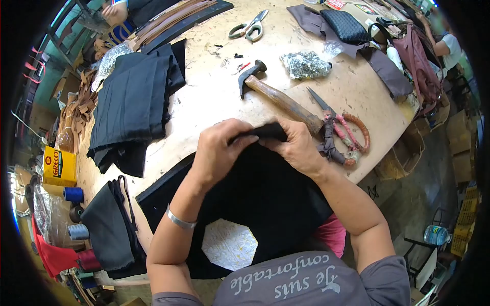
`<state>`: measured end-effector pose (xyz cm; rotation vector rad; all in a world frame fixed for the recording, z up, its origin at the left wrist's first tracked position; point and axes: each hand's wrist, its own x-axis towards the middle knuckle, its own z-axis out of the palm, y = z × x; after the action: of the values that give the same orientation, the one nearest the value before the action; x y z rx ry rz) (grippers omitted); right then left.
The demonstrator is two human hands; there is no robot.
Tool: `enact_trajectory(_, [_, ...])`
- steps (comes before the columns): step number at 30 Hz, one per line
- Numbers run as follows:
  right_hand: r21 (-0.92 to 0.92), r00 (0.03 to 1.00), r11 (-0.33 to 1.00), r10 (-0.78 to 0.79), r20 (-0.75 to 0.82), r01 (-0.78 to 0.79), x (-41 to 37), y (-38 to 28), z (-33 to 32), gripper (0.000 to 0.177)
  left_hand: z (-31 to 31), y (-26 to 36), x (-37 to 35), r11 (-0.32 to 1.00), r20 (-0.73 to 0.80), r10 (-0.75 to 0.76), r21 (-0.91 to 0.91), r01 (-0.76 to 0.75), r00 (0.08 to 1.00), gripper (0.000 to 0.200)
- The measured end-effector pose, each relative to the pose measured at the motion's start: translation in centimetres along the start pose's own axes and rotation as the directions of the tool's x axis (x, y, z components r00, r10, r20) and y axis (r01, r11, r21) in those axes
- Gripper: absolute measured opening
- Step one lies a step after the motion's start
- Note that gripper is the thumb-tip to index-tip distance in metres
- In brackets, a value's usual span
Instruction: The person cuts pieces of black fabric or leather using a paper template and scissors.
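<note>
A large piece of black fabric (270, 188) lies over the table's near edge and my lap, its upper edge raised in both hands. My left hand (222, 148) pinches that edge between thumb and fingers. Close beside it, my right hand (296, 145) grips the same folded edge. A white octagonal patterned piece (229, 245) rests on the black fabric near my body. Just beyond my right hand lies a hammer (280, 99) with a wooden handle. Scissors with wrapped handles (342, 125) lie to its right.
A stack of folded black cloth (130, 102) sits at the left. Metal scissors (249, 26) and a plastic bag of small parts (306, 65) lie farther back. Thread spools (74, 194) and a yellow box (59, 166) line the left side. Another person's hand (115, 13) shows at the far left.
</note>
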<state>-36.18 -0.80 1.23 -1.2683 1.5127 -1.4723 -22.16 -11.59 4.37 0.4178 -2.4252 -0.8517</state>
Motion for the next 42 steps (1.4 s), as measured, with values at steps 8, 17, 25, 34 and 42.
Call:
enact_trajectory(8, [-0.275,0.886,0.844,-0.454,0.091,0.461,-0.9,-0.1,-0.3,0.017,0.6,0.4,-4.0,0.727,-0.045,0.604,0.439,-0.528,0.796,0.029])
enact_trajectory(17, [-0.288,0.896,0.852,-0.438,0.069,0.438,-2.2,0.0,-1.0,0.025,1.8,0.0,-4.9,0.689,-0.035,0.651,0.445,-0.571,0.758,0.021])
enact_trajectory(25, [-0.267,0.917,0.878,-0.377,0.128,0.398,-1.9,0.9,-1.0,0.025,1.1,0.4,-4.2,0.784,-0.078,0.565,0.361,-0.505,0.822,0.023])
enact_trajectory(34, [0.199,0.985,0.968,0.137,0.101,-0.155,-0.7,1.1,-1.0,0.017,-0.9,0.6,1.1,0.985,0.169,-0.126,-0.098,0.144,0.978,0.015])
enact_trajectory(42, [0.383,0.930,0.847,0.341,0.140,-0.368,0.2,1.2,-1.0,0.019,-0.4,-1.4,2.3,0.768,0.376,-0.443,-0.308,0.561,0.814,0.018])
